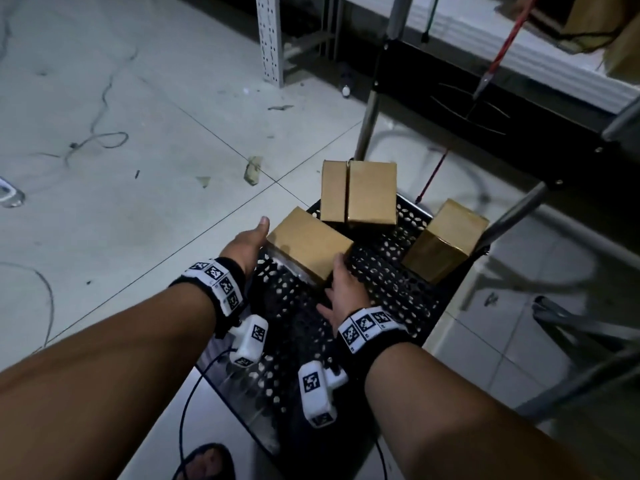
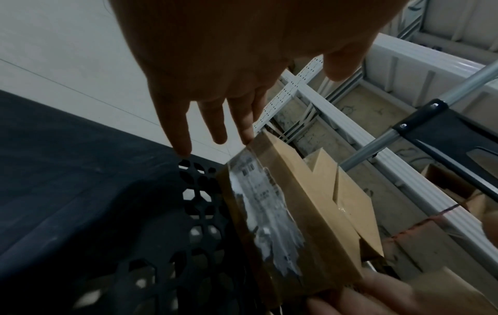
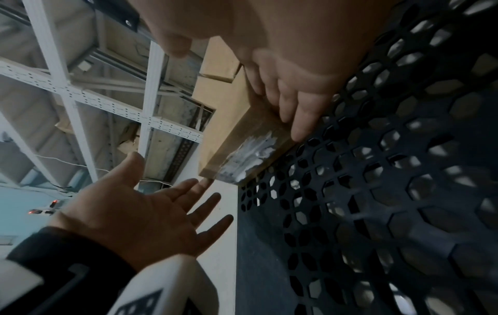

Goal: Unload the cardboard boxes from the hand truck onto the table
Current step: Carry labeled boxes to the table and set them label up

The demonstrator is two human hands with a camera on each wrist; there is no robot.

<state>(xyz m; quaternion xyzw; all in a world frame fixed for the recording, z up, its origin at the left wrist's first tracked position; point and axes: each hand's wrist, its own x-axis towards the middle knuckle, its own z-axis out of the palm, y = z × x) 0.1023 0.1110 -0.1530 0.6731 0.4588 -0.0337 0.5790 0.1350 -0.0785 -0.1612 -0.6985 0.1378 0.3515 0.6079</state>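
Three brown cardboard boxes lie on the hand truck's black perforated plate (image 1: 391,282). The nearest box (image 1: 308,249) sits at the plate's left edge, with a torn white label on its side (image 2: 269,204). My left hand (image 1: 247,244) is open beside the box's left end, fingers straight, one fingertip (image 2: 246,136) touching its corner. My right hand (image 1: 343,289) lays straight fingers (image 3: 296,106) against the box's near right side (image 3: 242,132). A flat box (image 1: 360,192) lies at the far edge, and a third box (image 1: 446,240) to the right. The white table (image 1: 519,53) stands beyond.
The truck's metal handle tubes (image 1: 369,123) rise behind the boxes, with a red cord (image 1: 498,57) hanging near them. A perforated rack post (image 1: 270,39) stands at the back. Cables (image 1: 100,140) and scraps (image 1: 252,169) lie on the tiled floor to the left. My sandalled foot (image 1: 207,462) is below.
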